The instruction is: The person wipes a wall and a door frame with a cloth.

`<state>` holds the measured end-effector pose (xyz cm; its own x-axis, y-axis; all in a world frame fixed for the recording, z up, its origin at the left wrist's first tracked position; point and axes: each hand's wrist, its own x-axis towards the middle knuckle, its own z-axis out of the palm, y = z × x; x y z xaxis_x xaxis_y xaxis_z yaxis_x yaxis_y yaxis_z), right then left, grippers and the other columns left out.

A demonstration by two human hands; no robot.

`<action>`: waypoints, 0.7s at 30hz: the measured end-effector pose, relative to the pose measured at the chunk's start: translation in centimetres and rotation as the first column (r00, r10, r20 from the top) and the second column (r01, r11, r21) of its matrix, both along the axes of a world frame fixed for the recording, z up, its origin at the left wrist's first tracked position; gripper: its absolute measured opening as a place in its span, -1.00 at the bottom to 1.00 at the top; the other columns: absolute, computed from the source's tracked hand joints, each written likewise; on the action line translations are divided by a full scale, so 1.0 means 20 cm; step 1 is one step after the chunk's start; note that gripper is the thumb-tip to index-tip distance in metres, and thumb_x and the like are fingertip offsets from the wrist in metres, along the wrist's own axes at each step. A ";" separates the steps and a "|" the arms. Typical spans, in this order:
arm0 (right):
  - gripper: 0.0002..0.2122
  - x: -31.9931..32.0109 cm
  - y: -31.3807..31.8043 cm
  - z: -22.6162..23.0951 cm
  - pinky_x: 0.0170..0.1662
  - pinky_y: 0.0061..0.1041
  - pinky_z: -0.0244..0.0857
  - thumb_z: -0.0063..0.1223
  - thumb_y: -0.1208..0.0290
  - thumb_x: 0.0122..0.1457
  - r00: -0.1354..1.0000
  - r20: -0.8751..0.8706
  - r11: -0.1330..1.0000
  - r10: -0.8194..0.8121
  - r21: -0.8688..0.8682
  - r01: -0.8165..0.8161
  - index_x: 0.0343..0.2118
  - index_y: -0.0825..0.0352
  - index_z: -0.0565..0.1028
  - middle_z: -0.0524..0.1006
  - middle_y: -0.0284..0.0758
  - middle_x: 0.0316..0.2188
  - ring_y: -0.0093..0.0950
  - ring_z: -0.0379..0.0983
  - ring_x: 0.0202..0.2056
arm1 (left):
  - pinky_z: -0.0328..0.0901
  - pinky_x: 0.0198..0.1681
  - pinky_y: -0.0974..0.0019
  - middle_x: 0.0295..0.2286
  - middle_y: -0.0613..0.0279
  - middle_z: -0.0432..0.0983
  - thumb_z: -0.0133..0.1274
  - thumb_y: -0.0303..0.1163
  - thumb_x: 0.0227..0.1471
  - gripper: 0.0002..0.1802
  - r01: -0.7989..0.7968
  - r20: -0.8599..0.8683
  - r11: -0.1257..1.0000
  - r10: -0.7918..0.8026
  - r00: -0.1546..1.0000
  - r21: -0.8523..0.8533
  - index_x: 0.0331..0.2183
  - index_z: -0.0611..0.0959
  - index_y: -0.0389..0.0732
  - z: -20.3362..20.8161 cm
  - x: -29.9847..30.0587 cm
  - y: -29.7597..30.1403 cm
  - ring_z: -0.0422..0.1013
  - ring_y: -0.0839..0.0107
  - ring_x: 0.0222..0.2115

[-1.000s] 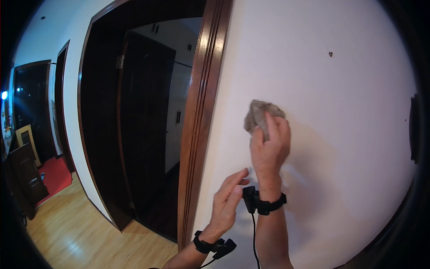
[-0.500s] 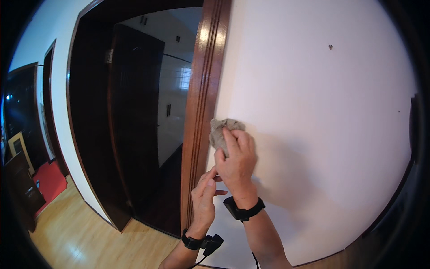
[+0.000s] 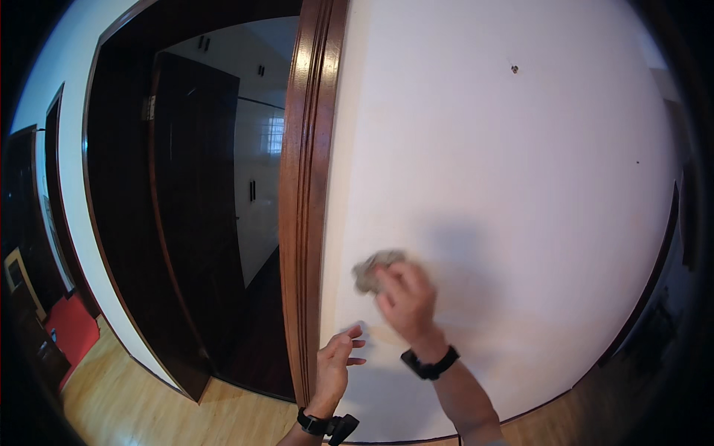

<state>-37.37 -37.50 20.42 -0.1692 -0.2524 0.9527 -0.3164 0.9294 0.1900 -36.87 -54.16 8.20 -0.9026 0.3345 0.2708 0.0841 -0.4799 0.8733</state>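
A crumpled grey-beige cloth (image 3: 370, 273) is bunched under the fingers of my right hand (image 3: 410, 299), over the white wall (image 3: 476, 171); motion blurs both slightly. Whether the cloth touches the wall I cannot tell. Lower and to the left, my left hand (image 3: 334, 366) is empty, its fingers apart and pointing toward the wall beside the wooden door frame (image 3: 306, 156). Each wrist wears a black strap with a small black device.
Left of the frame is a dark doorway with an open dark door (image 3: 195, 178). Pale wooden flooring (image 3: 126, 390) and a red mat (image 3: 73, 327) lie at the lower left. A small fixture (image 3: 515, 69) sits high on the wall.
My right hand and the cloth have moved down the wall, away from the door frame. My left hand is lower and now apart from the right. The view has shifted rightward.
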 end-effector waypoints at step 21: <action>-0.70 -0.08 -0.13 -0.01 -0.20 -0.42 0.34 0.10 0.35 0.13 0.980 0.137 0.868 -0.144 0.493 0.059 -0.06 0.27 0.58 0.48 -0.37 -0.22 -0.39 0.42 -0.19 | 0.52 -0.13 0.21 0.04 0.05 0.57 -0.09 -0.03 0.42 -0.38 0.036 -0.012 0.999 -0.037 0.999 -0.005 0.17 0.59 -0.39 -0.01 -0.01 0.01 0.54 0.29 -0.02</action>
